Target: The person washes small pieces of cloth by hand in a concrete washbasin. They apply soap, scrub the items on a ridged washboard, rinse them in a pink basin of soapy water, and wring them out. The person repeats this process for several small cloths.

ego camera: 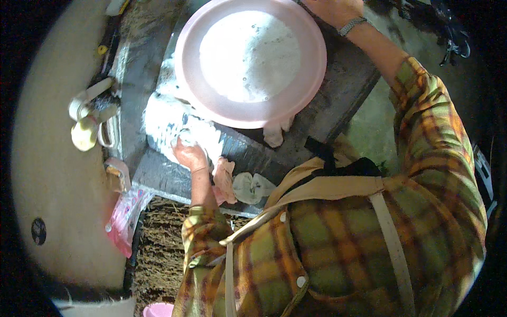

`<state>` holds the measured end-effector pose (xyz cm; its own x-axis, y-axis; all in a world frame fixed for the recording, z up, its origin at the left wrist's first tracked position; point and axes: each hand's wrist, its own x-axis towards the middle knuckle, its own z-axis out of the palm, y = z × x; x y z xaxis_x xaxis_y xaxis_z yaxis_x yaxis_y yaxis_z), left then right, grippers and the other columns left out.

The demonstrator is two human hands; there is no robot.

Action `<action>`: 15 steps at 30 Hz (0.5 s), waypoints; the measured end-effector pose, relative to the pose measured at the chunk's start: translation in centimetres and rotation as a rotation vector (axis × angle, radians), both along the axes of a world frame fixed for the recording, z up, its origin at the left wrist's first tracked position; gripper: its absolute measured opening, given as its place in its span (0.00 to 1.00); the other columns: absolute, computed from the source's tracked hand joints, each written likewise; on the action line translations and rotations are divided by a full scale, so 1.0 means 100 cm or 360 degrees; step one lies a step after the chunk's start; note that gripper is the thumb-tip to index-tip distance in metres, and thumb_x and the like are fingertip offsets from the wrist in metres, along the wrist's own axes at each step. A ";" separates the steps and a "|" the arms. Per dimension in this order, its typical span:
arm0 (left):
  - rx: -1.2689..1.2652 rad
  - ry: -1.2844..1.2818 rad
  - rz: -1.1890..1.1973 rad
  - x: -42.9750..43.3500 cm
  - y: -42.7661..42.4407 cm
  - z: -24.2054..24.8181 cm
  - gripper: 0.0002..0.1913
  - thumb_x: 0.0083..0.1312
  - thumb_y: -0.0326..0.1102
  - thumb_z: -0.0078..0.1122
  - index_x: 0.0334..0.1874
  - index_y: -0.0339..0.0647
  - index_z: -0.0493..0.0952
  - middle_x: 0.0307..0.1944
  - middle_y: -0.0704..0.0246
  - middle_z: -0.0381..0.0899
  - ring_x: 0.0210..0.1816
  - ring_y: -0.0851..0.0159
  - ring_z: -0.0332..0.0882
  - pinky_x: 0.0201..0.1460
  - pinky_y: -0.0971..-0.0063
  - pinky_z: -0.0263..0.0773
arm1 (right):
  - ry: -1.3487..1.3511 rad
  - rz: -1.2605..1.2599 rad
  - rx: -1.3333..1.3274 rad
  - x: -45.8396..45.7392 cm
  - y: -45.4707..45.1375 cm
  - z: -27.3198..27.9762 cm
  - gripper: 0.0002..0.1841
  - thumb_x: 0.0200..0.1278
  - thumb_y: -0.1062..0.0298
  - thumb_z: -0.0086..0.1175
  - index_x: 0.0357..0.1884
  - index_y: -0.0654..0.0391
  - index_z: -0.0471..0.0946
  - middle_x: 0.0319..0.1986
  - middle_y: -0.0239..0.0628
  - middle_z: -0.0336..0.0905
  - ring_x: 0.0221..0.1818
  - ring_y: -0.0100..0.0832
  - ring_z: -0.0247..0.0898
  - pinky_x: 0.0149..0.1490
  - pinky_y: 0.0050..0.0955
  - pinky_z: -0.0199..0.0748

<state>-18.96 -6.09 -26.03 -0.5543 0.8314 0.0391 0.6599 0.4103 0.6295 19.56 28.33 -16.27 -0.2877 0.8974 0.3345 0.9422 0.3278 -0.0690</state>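
Observation:
A round pink plastic basin [313,79] holds cloudy, sudsy water and stands on a dark slab [253,146]. My left hand [190,153] is pressed down on a white, foamy patch [162,123] left of the basin. Something pale shows at its fingers, but glare and foam hide what it is. My right hand [336,12] is at the top edge of the view, beside the basin's far right rim. Its fingers are partly cut off, so its grip does not show. Close to my left wrist lie a crumpled pink cloth [224,178] and a whitish crumpled piece [253,188].
Against the pale wall [59,166] on the left are a yellowish rounded object [84,134], a pale strap-like loop [119,174] and a pink printed plastic bag [128,222]. White crumpled pieces [274,134] lie below the basin. Part of another pink container [158,310] shows at the bottom.

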 end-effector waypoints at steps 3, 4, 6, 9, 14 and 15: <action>-0.0706 0.0768 0.0256 -0.019 0.034 -0.022 0.20 0.63 0.45 0.61 0.46 0.31 0.81 0.42 0.51 0.81 0.44 0.47 0.78 0.54 0.57 0.72 | 0.0010 0.0010 0.0070 -0.001 -0.001 -0.002 0.33 0.47 0.55 0.66 0.57 0.57 0.75 0.37 0.45 0.81 0.38 0.45 0.80 0.43 0.44 0.78; -0.0545 0.1044 0.0185 -0.030 0.053 -0.032 0.21 0.60 0.43 0.64 0.48 0.31 0.81 0.42 0.51 0.82 0.43 0.48 0.79 0.53 0.58 0.73 | -0.0014 0.0007 0.0143 -0.001 0.000 -0.002 0.33 0.47 0.55 0.66 0.57 0.57 0.75 0.37 0.46 0.81 0.38 0.45 0.80 0.43 0.44 0.78; -0.0965 0.0598 0.0581 -0.049 0.082 -0.043 0.21 0.57 0.39 0.64 0.49 0.31 0.80 0.44 0.52 0.81 0.45 0.48 0.79 0.54 0.59 0.73 | 0.0055 0.0057 0.0071 -0.001 0.000 0.001 0.33 0.46 0.54 0.66 0.56 0.59 0.75 0.37 0.47 0.81 0.38 0.45 0.80 0.43 0.43 0.79; -0.0768 0.0729 0.0402 -0.047 0.077 -0.038 0.19 0.56 0.36 0.63 0.48 0.33 0.81 0.44 0.53 0.82 0.47 0.47 0.79 0.55 0.59 0.73 | -0.0017 -0.0158 -0.0237 0.002 0.003 0.003 0.34 0.46 0.53 0.66 0.56 0.60 0.75 0.36 0.47 0.81 0.38 0.45 0.80 0.42 0.42 0.79; -0.0406 0.0474 0.0035 -0.011 -0.010 -0.021 0.22 0.59 0.38 0.62 0.54 0.35 0.77 0.51 0.51 0.78 0.57 0.44 0.72 0.60 0.51 0.67 | -0.0111 0.0180 0.0318 0.006 0.003 -0.008 0.31 0.46 0.50 0.66 0.51 0.58 0.77 0.34 0.41 0.80 0.35 0.42 0.80 0.39 0.42 0.78; -0.0299 0.0538 -0.0033 -0.011 -0.016 -0.025 0.22 0.59 0.39 0.62 0.54 0.35 0.77 0.52 0.51 0.78 0.58 0.44 0.72 0.60 0.51 0.67 | -0.0117 0.0115 0.0249 0.006 0.001 -0.013 0.31 0.46 0.50 0.66 0.51 0.58 0.77 0.34 0.41 0.80 0.34 0.43 0.80 0.39 0.42 0.78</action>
